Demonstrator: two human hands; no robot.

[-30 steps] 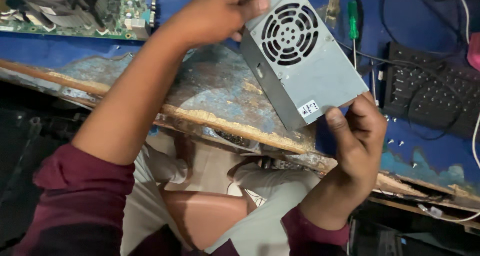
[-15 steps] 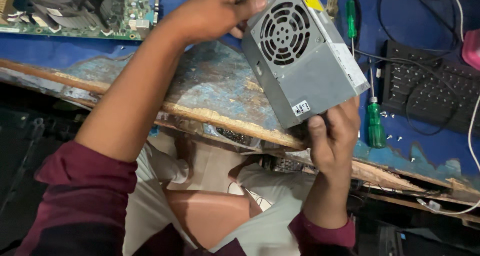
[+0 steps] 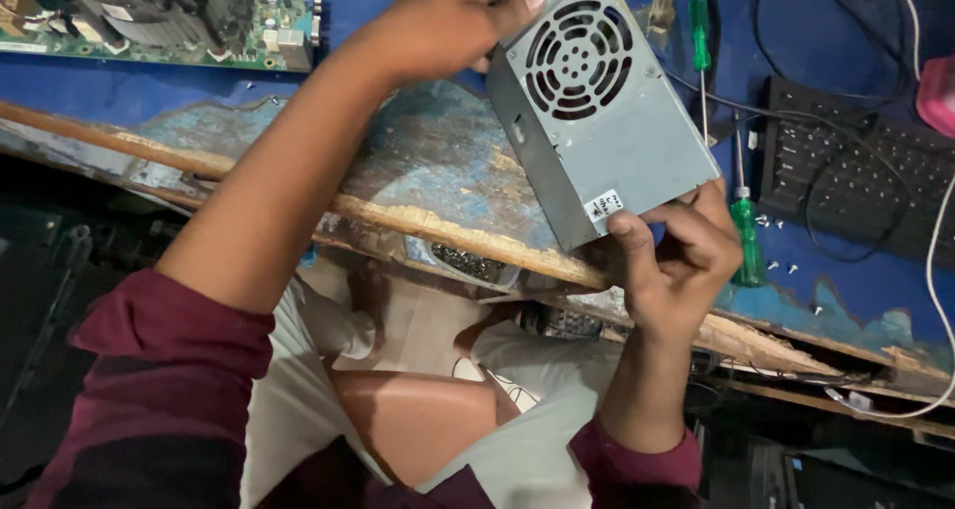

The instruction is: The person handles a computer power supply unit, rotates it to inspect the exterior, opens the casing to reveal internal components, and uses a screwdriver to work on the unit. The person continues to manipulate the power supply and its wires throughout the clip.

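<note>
Grey sheet-metal power supply box w/ round fan grille (image 3: 597, 111) is held tilted above the worn blue bench edge (image 3: 418, 171), upper centre of frame. Left hand (image 3: 448, 21) grips its top corner; right hand (image 3: 676, 260) pinches the lower corner, steadying it, prob. for inspection. Small white sticker near bottom.

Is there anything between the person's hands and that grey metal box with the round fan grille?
Nothing visible. The left hand grips the top corner of the grey metal fan-grille box directly, and the right hand holds its lower corner, bare skin on metal.
</note>
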